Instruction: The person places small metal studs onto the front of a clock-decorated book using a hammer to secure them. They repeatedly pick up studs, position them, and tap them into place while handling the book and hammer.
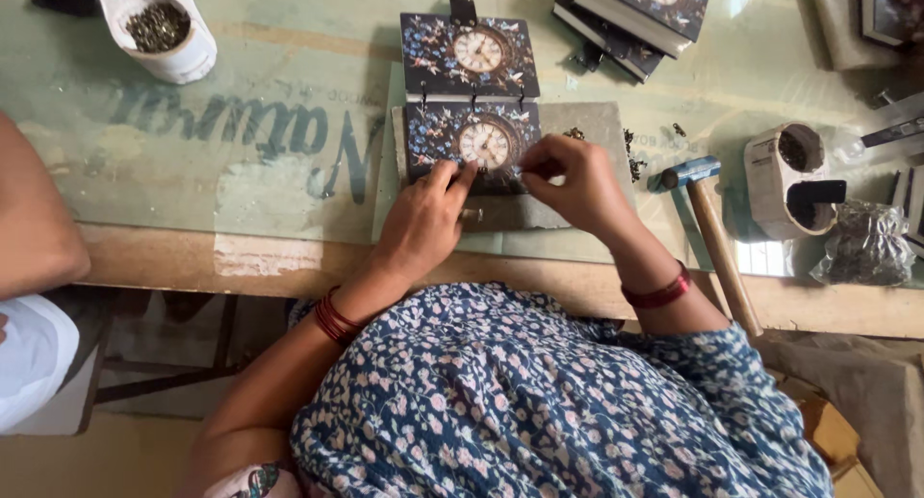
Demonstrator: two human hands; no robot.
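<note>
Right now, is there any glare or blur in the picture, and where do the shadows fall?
Head view: bright glare lies on the glass tabletop at the upper right, near the stacked books; the hammer and both hands, left and right, look sharp; soft shadows fall under the hands on the clock-patterned cover; the edges of the frame bend slightly.

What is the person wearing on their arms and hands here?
Both hands are bare: no gloves, and I can't make out any rings. The left hand has thin red bangles stacked at the wrist; the right hand has a red band. A blue floral short-sleeved garment leaves the forearms bare.
</note>
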